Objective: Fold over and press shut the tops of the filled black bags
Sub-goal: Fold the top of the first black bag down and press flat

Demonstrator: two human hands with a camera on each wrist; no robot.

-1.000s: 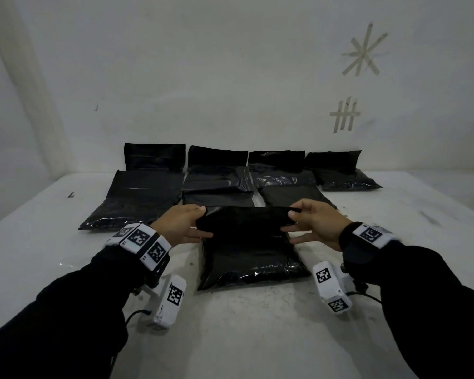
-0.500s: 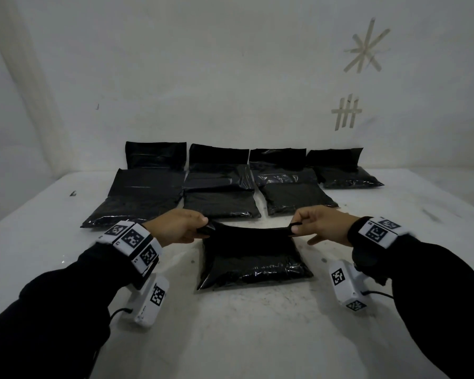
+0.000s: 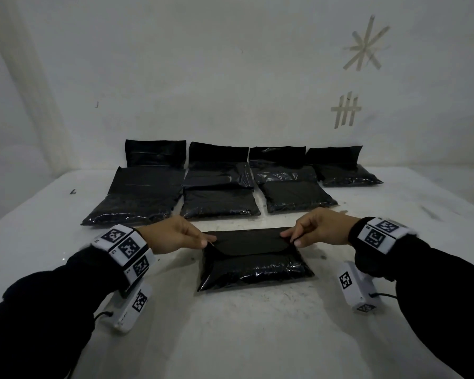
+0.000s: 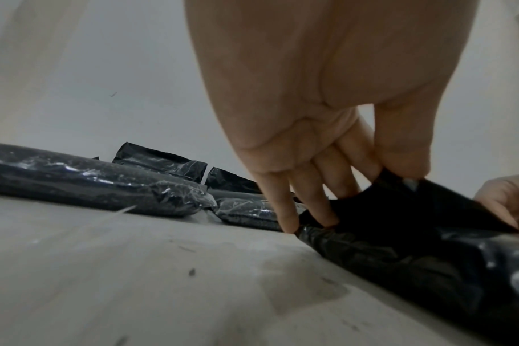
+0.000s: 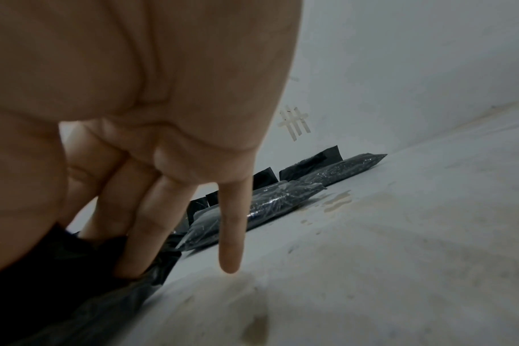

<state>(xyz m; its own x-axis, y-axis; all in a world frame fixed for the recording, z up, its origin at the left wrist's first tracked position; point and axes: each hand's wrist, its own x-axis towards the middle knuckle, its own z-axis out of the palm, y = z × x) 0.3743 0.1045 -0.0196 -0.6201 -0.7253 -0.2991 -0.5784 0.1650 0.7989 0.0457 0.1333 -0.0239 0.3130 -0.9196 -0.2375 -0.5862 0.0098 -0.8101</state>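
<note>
Black plastic fills the lower centre of the head view: the near bag (image 3: 253,259) lies flat on the white worktop (image 3: 257,332), its top flap (image 3: 248,240) turned over toward the camera. The fold's underside is hidden, so whether the flap lies fully flat cannot be told. In the right wrist view the palm blocks most of the frame and the bag is only a dark mass at lower left.

At the flap's left corner the left hand (image 3: 173,237) pinches the plastic between thumb and curled fingers (image 4: 326,187), with the little finger's tip down by the bag's edge. At the right corner the right hand (image 3: 323,228) does the same with its fingers (image 5: 142,224) pressed together into the fold, except the little finger, which points straight down, apart from the bag; whether it touches the worktop is unclear.

Beyond, across the middle of the frame, more black bags (image 3: 219,187) lie in rows against the wall (image 3: 230,77), partly overlapping.
</note>
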